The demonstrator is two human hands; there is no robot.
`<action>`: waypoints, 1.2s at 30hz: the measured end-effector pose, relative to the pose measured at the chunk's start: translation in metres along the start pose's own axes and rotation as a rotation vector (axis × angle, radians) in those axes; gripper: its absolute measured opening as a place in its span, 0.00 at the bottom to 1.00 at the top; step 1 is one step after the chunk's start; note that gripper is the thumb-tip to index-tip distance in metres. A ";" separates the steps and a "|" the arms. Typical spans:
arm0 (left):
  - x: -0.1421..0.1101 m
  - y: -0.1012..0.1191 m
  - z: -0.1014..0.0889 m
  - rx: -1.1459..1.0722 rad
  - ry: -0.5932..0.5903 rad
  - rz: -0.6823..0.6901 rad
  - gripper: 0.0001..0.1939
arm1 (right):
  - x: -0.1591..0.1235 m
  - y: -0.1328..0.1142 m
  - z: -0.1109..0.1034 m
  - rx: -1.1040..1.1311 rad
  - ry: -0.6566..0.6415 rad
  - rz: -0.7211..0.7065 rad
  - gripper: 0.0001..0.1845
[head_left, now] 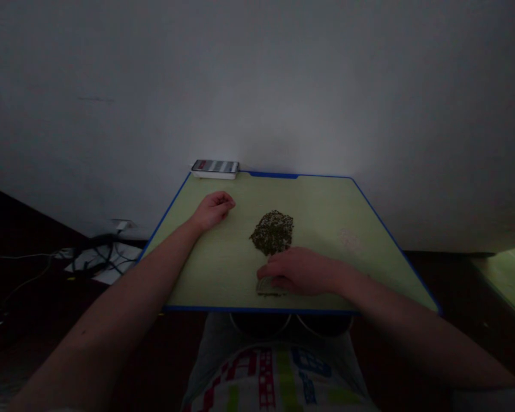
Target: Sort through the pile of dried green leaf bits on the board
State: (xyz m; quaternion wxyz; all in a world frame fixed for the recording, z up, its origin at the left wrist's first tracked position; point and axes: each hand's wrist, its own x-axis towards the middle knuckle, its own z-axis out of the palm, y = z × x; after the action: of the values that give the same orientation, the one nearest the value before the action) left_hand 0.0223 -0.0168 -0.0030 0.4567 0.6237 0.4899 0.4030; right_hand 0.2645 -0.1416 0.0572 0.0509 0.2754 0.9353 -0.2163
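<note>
A pile of small dark green and brown bits (273, 232) lies in the middle of a light green table with a blue edge (347, 212). My right hand (298, 270) rests on the table just below the pile, fingers curled over a small pale object (268, 286) near the front edge. I cannot make out what that object is. My left hand (212, 209) lies on the table to the left of the pile, fingers loosely curled under, with nothing visible in it.
A phone with a lit screen (215, 167) lies at the table's back left corner against the white wall. Tangled cables (98, 254) sit on the dark floor to the left. Another green surface (512, 274) shows at the right edge.
</note>
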 end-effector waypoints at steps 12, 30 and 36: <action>0.000 -0.002 0.000 -0.028 -0.009 0.018 0.09 | -0.010 -0.014 0.017 0.084 0.030 0.026 0.17; 0.000 -0.001 0.000 -0.034 0.002 0.017 0.08 | -0.003 -0.020 0.017 0.127 0.001 -0.048 0.17; 0.000 0.000 0.001 -0.039 0.003 0.011 0.09 | -0.006 -0.022 0.021 0.120 -0.015 -0.035 0.16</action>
State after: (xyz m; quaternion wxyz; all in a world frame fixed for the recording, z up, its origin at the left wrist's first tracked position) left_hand 0.0228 -0.0173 -0.0034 0.4661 0.6167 0.4791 0.4158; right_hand 0.2575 -0.1705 0.0482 0.0373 0.2598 0.9250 -0.2749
